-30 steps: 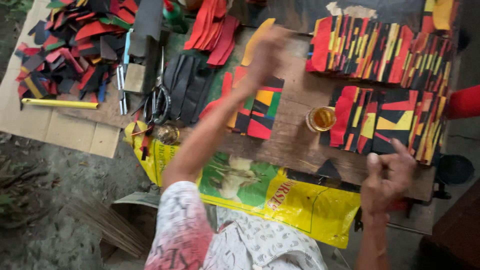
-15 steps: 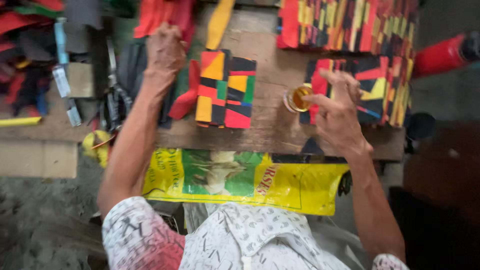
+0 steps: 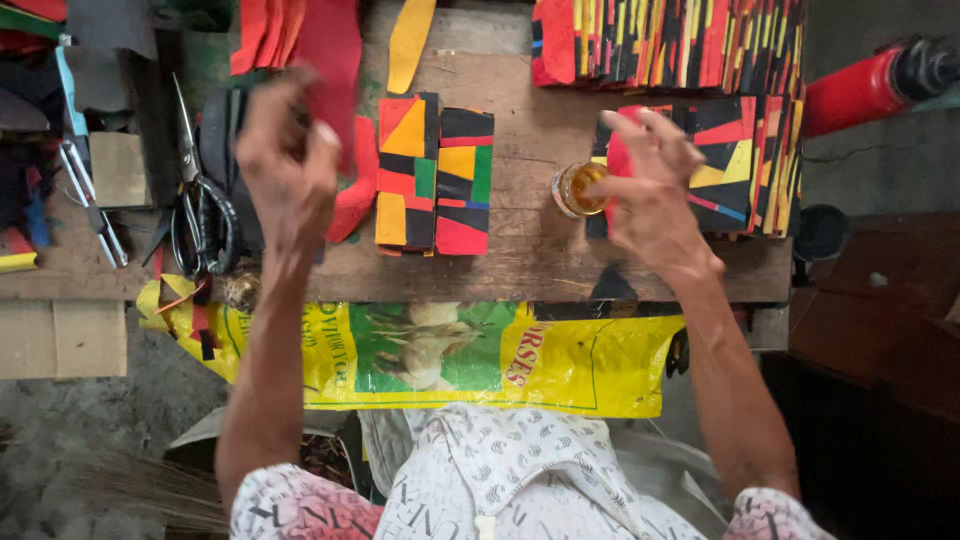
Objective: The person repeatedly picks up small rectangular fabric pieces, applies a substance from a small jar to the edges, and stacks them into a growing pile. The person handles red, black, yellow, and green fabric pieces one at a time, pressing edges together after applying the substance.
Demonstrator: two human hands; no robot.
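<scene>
Two bare hands work over the wooden desk point(image 3: 520, 262): the left hand point(image 3: 285, 165) has its fingers pinched on a red sheet point(image 3: 335, 60) at far left, thin, limp and light, best taken by an edge, while the right hand point(image 3: 650, 195), fingers spread and empty, hovers beside a small amber jar point(image 3: 576, 188).

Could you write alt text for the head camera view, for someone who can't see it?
Seen from above, a person's left hand lifts a red piece while the right hand hovers by a small jar of amber liquid. Colourful patchwork panels and scissors lie on the wooden board.
</scene>
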